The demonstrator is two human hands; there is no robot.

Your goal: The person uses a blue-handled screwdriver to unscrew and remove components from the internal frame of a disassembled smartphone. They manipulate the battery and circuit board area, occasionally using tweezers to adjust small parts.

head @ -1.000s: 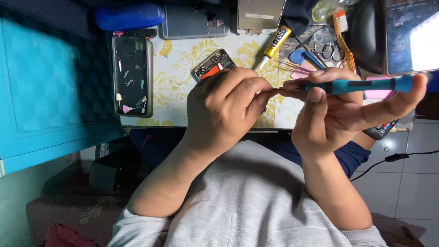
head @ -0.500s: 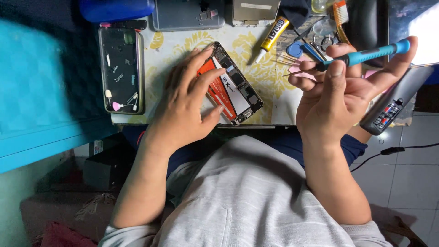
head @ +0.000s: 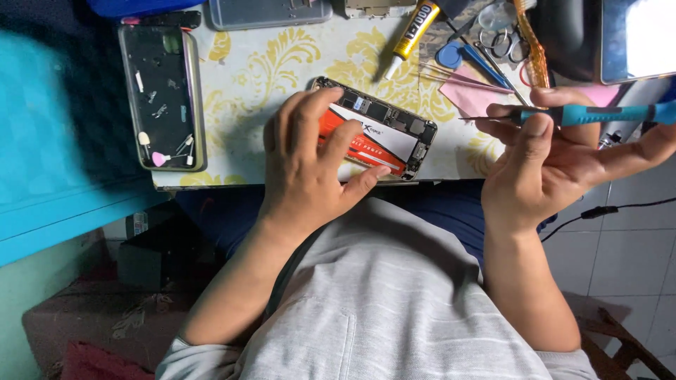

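The left hand [head: 310, 162] lies spread over an opened phone [head: 394, 127], its fingers [head: 331, 137] wide and flat on the phone's battery [head: 366, 144], whose label is a red band beside a white one. The thumb presses the phone's near edge. The phone lies tilted on the bench [head: 267, 63], close to its front edge, with dark circuit parts showing along its far side.

The right hand [head: 556, 165] is raised to the right of the phone, apart from it. Its fingers [head: 531, 137] pinch a blue-handled screwdriver [head: 591, 114] held level, the thin metal tip pointing left toward the phone and not touching it.

Beyond the phone, a yellow glue tube [head: 412, 32] with a black label lies slanted, nozzle toward the person. Right of it are a blue pick [head: 451, 55], a pink sheet [head: 472, 91] and small scissors [head: 500, 42]. At the bench's left lies 1 dark phone shell [head: 162, 91] holding small loose bits, one of them pink. The bench cover is pale with yellow leaf patterns.
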